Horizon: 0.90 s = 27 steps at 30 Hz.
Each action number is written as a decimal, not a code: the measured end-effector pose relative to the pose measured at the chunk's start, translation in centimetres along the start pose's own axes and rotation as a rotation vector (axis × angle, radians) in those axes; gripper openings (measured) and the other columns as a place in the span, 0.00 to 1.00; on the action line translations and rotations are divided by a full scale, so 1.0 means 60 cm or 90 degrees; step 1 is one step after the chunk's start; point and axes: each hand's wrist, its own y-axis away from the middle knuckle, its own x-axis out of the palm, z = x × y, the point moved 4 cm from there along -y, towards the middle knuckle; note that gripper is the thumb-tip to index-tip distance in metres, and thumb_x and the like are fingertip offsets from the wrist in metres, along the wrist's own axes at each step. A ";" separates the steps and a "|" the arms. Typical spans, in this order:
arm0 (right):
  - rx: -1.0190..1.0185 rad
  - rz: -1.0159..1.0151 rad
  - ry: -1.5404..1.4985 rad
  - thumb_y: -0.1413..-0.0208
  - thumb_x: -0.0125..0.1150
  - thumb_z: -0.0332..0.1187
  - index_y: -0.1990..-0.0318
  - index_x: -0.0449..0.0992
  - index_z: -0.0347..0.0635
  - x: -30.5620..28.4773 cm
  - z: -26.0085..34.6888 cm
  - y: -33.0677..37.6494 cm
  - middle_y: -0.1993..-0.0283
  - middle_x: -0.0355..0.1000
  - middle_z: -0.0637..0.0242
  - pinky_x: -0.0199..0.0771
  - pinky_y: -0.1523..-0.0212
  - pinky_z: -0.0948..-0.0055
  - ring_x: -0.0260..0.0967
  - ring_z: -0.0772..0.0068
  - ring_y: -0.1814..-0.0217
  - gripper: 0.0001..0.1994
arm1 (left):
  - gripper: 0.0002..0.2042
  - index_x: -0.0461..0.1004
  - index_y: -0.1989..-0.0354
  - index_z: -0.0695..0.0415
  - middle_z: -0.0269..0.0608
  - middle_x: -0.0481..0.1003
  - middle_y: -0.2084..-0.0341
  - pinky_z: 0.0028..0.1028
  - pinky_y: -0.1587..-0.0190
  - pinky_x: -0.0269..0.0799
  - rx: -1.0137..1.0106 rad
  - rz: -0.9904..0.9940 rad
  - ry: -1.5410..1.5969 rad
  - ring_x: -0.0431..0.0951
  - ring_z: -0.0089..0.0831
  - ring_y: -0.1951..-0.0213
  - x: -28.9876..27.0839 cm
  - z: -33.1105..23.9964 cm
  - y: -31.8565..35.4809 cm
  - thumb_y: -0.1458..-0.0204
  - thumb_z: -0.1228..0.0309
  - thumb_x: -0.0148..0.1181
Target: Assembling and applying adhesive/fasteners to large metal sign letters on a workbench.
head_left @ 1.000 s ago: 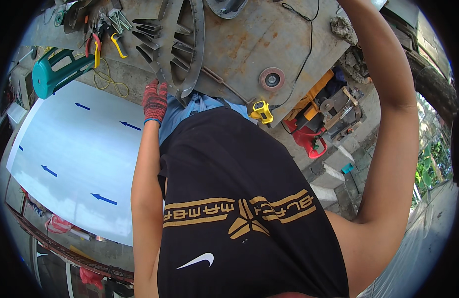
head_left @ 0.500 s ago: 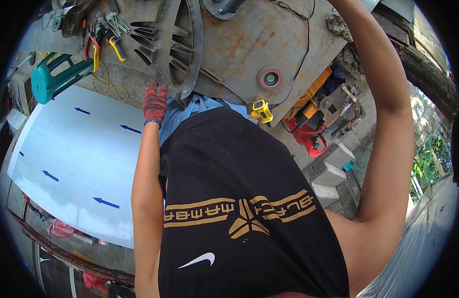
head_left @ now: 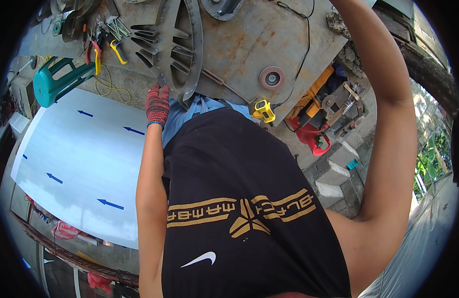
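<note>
Rusty metal table [head_left: 244, 47], curved frame [head_left: 196, 54], concrete floor [head_left: 132, 79]

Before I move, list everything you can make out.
Table: one, grey, top
Finned frame: one, grey metal, on table
Round piece: one, grey metal, top edge
Abrasive disc: one, brown, right of frame
Rod: one, brownish, beside frame
Boxy device: one, yellow, table's near edge
Long cord: one, black, table's right
Thin cord: count unclear, yellow, near stool
Hand tools: several, red and yellow, table's left
Bolts: several, silver, beside hand tools
Stool: one, teal, left
Sheet: one, white, blue arrows, left
Rock: one, grey, table's right edge
Handled object: one, red, right of table
Concrete blocks: several, grey, right
Shirt: one, black and gold, centre
Left hand: one, red glove, at frame's tip
Right arm: one, bare, right; hand out of view
</note>
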 end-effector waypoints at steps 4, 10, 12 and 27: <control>0.017 -0.058 0.249 0.59 0.69 0.33 0.68 0.81 0.44 0.035 0.003 0.004 0.64 0.74 0.65 0.61 0.51 0.48 0.66 0.59 0.49 0.09 | 0.30 0.69 0.36 0.62 0.59 0.68 0.37 0.42 0.31 0.57 -0.003 0.001 0.004 0.63 0.52 0.33 0.004 -0.005 -0.005 0.38 0.49 0.52; 0.062 -0.007 0.266 0.59 0.69 0.32 0.68 0.81 0.44 0.031 0.009 0.003 0.65 0.74 0.65 0.62 0.52 0.49 0.66 0.59 0.50 0.08 | 0.29 0.69 0.37 0.60 0.60 0.69 0.39 0.43 0.32 0.59 -0.005 0.010 0.012 0.65 0.52 0.34 -0.003 -0.009 -0.008 0.38 0.50 0.53; 0.019 -0.001 0.022 0.59 0.68 0.32 0.69 0.81 0.43 0.006 -0.005 0.004 0.66 0.75 0.65 0.62 0.53 0.49 0.67 0.60 0.50 0.08 | 0.29 0.69 0.37 0.60 0.60 0.69 0.39 0.43 0.33 0.60 -0.008 0.021 0.030 0.66 0.53 0.35 -0.006 -0.011 -0.008 0.38 0.50 0.53; 0.114 -0.022 0.252 0.55 0.66 0.36 0.69 0.82 0.46 0.043 -0.007 0.006 0.66 0.76 0.67 0.61 0.52 0.42 0.68 0.60 0.50 0.07 | 0.27 0.71 0.38 0.57 0.57 0.71 0.40 0.43 0.33 0.60 -0.005 0.012 0.044 0.67 0.54 0.36 0.001 -0.011 -0.010 0.37 0.51 0.52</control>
